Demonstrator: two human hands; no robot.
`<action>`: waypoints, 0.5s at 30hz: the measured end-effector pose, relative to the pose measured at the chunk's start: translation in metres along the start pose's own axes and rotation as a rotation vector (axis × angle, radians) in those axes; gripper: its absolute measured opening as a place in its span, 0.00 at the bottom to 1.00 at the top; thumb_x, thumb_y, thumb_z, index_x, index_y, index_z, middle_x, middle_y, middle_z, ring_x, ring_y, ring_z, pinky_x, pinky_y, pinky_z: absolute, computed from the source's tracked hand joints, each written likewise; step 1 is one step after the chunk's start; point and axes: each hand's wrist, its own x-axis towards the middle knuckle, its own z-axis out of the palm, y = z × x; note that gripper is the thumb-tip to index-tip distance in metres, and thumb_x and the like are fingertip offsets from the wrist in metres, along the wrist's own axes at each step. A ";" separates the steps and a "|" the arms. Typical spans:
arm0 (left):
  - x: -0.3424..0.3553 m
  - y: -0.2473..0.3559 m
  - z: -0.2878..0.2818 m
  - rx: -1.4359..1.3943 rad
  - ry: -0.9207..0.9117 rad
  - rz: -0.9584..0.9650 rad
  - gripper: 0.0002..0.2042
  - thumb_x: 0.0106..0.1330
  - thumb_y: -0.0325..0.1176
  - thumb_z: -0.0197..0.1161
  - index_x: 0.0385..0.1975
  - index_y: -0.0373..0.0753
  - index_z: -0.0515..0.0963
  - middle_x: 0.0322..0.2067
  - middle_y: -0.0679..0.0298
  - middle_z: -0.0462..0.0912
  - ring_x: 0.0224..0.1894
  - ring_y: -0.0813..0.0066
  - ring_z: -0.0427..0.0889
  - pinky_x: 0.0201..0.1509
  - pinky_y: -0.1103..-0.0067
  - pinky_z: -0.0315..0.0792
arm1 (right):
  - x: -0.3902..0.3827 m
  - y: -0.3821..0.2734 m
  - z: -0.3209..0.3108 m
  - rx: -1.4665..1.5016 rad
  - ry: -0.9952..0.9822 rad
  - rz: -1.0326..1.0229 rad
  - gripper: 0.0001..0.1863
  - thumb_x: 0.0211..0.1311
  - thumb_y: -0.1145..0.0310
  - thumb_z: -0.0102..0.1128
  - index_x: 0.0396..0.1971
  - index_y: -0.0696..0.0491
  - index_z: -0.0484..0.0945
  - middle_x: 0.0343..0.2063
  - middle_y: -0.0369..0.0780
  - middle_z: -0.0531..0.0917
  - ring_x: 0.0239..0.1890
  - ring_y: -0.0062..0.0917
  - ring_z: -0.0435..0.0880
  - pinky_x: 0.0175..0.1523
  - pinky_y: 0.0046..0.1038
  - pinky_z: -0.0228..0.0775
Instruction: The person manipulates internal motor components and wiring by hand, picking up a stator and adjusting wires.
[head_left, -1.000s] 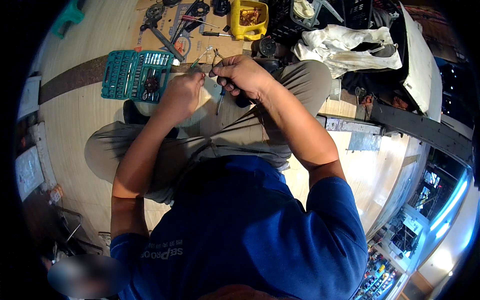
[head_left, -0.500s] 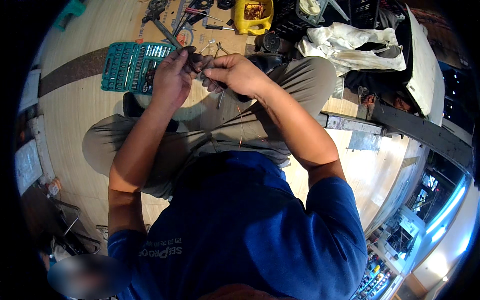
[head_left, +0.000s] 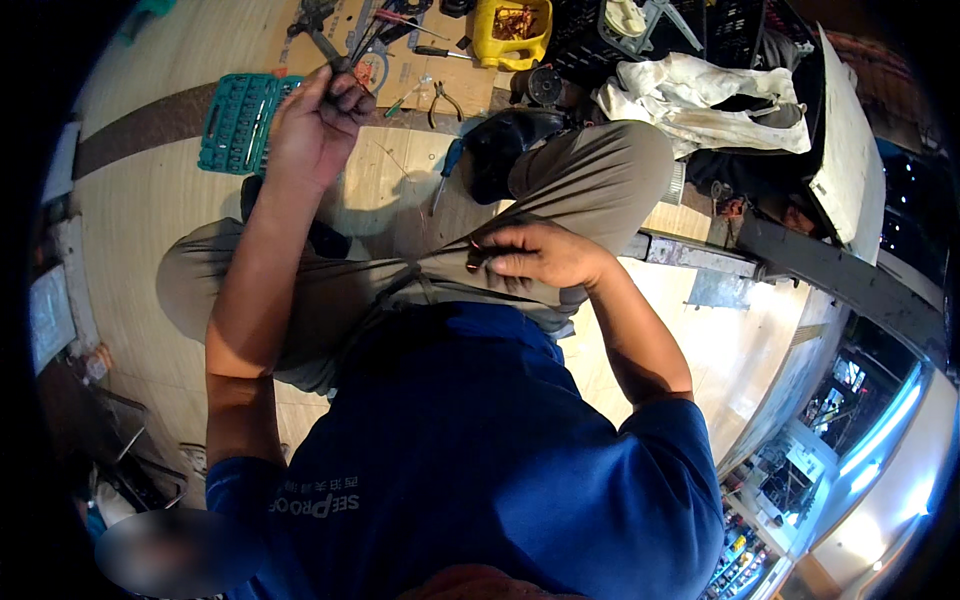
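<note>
My left hand [head_left: 325, 130] is raised at the cardboard's near edge, its dirty fingers curled closed at the end of a dark metal bar [head_left: 325, 45] with a wider far end. What lies inside those fingers is hidden. Over my lap, my right hand [head_left: 550, 255] pinches a small bit of copper wire [head_left: 474, 255] between thumb and forefinger. Between my legs a blue-handled screwdriver [head_left: 449, 165] rests beside my black shoe [head_left: 495, 150]. Farther off lie pliers [head_left: 443, 103] and a thin green-handled tool [head_left: 408, 95].
A green socket set case [head_left: 235, 125] lies unfolded left of my left hand. Past it, cardboard [head_left: 400, 70] carries several tools. A cut yellow jug [head_left: 512, 35] holds copper wire scraps. White cloth [head_left: 700, 100] lies over dark crates at the right.
My hands were together above the floor and have parted. The right hand has come back over my lap with copper wire, while the left has moved slightly left and away.
</note>
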 end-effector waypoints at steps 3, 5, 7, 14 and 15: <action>0.003 0.016 0.002 -0.044 -0.051 0.023 0.07 0.71 0.31 0.50 0.37 0.34 0.69 0.26 0.68 0.68 0.30 0.77 0.68 0.41 0.76 0.67 | -0.022 -0.001 0.001 -0.135 0.039 0.079 0.16 0.66 0.58 0.56 0.42 0.56 0.77 0.22 0.34 0.79 0.24 0.15 0.74 0.30 0.21 0.67; 0.006 0.028 0.002 -0.067 -0.073 0.038 0.06 0.71 0.30 0.49 0.33 0.35 0.64 0.26 0.68 0.64 0.28 0.77 0.64 0.41 0.79 0.65 | -0.042 0.000 0.001 -0.132 0.131 0.147 0.15 0.66 0.59 0.56 0.39 0.56 0.78 0.21 0.34 0.78 0.24 0.15 0.72 0.30 0.21 0.65; 0.009 0.040 -0.001 -0.178 -0.048 0.041 0.06 0.71 0.30 0.47 0.32 0.35 0.64 0.26 0.67 0.63 0.27 0.76 0.62 0.42 0.78 0.64 | -0.066 0.005 -0.001 -0.127 0.238 0.196 0.14 0.66 0.60 0.56 0.35 0.56 0.80 0.20 0.33 0.75 0.24 0.16 0.68 0.30 0.22 0.64; 0.023 0.086 -0.041 -0.200 0.145 0.137 0.10 0.73 0.30 0.43 0.39 0.30 0.69 0.25 0.65 0.65 0.25 0.76 0.60 0.37 0.75 0.63 | -0.164 0.072 -0.008 -0.719 0.925 0.165 0.09 0.64 0.67 0.54 0.34 0.56 0.79 0.28 0.50 0.81 0.28 0.45 0.79 0.35 0.36 0.71; 0.027 0.097 -0.053 -0.181 0.196 0.172 0.10 0.73 0.30 0.43 0.38 0.30 0.69 0.25 0.65 0.65 0.24 0.76 0.60 0.37 0.75 0.63 | -0.182 0.092 -0.011 -0.797 1.040 0.245 0.10 0.65 0.66 0.52 0.35 0.56 0.79 0.29 0.51 0.81 0.30 0.48 0.79 0.35 0.39 0.71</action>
